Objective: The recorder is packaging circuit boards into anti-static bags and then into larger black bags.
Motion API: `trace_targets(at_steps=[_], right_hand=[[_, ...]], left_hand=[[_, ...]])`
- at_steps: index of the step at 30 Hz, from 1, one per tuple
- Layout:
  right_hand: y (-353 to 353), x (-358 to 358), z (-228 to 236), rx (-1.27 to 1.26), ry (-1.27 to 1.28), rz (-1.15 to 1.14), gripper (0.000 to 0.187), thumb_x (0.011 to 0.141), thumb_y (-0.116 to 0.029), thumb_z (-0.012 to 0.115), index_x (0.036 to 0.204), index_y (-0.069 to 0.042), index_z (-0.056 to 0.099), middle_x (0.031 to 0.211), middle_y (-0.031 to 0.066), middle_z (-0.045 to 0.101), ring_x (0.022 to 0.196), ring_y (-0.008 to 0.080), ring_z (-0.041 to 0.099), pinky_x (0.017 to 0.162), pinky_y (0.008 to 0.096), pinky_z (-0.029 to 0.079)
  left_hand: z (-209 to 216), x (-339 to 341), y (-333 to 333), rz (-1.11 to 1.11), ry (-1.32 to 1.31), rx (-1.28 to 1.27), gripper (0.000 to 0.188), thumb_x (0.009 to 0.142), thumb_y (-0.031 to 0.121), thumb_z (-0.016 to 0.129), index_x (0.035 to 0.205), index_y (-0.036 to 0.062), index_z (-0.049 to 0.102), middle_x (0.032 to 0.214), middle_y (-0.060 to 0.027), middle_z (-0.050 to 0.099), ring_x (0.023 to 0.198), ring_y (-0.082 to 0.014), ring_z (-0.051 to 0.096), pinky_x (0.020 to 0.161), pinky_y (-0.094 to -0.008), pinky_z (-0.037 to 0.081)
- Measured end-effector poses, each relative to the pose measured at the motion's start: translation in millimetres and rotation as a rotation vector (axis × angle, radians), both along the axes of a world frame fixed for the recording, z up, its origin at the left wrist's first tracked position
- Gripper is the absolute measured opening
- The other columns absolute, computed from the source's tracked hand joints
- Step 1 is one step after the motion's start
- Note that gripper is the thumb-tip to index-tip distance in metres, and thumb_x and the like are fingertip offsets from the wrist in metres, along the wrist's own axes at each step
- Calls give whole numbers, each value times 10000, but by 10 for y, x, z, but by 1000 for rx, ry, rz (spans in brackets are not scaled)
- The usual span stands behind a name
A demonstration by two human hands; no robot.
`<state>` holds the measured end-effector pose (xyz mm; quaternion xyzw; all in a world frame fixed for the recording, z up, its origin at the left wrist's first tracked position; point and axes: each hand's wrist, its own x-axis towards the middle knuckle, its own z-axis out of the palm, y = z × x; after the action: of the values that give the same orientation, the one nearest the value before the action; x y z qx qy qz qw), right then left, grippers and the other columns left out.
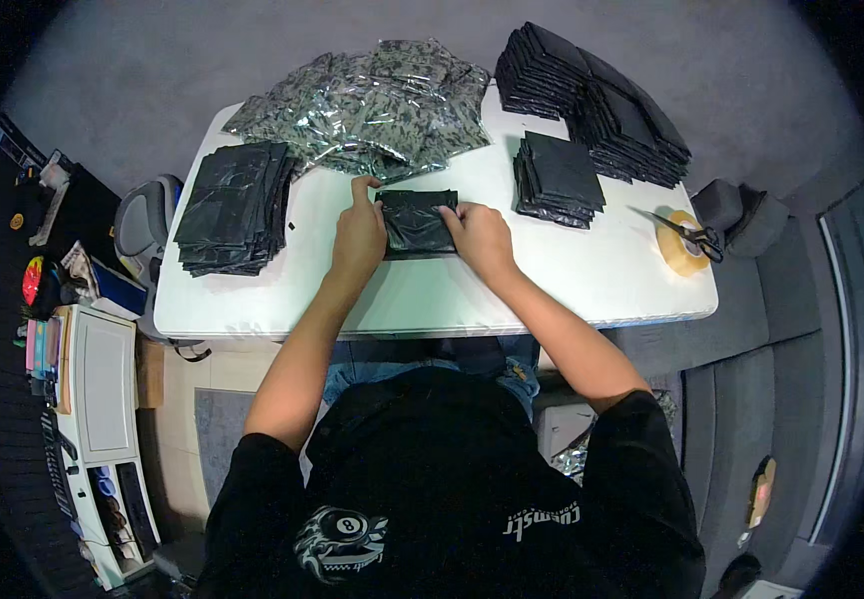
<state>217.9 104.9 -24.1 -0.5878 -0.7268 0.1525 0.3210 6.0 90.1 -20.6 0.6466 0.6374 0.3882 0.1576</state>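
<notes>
A small black plastic packet (418,222) lies on the white table in front of me, its surface glossy and creased. My left hand (359,232) grips its left edge, index finger stretched past the far corner. At the opposite edge, my right hand (480,238) has its thumb over the top of the packet, the other fingers curled. To the left is a stack of larger flat black plastic packets (232,210). Just beyond my hands lies a heap of camouflage-patterned packets (372,105) in shiny clear wrap. A short stack of folded black packets (558,178) sits right of my right hand.
Tall rows of folded black packets (591,100) fill the table's far right corner. Black-handled scissors (696,238) lie over rolls of yellowish tape (679,255) at the right edge. A grey sofa (741,399) stands right, a white cabinet (104,399) left, and a chair (144,220) beside the table.
</notes>
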Motion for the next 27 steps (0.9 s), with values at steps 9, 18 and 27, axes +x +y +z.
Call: trace_targets(at_steps=[9,18,27], right_hand=[[129,-14,22,-63,-197,29,414,1052,-331,651,854,9,782,856,283,750,807,464,748,767,547,604],[166,-8,24,-106,-219,26,429,1049,-321,649,846,33,780,883,301,752,830,475,754,801,542,610],[198,11,2,-78,-315,77,447,1058,-315,598,870,42,791,879,315,752,829,477,763,816,539,623]], left_hand=[[-11,-13,30,36,48,7,419,1051,53,609,1402,77,382,760,-271,675,768,-515,695,693,-606,493],[15,-29,90,-33,-47,106,499,989,35,701,1396,83,416,788,-184,659,793,-459,699,726,-554,501],[25,-17,131,-51,-23,28,515,966,42,732,1370,88,415,754,-160,660,752,-428,705,700,-544,511]])
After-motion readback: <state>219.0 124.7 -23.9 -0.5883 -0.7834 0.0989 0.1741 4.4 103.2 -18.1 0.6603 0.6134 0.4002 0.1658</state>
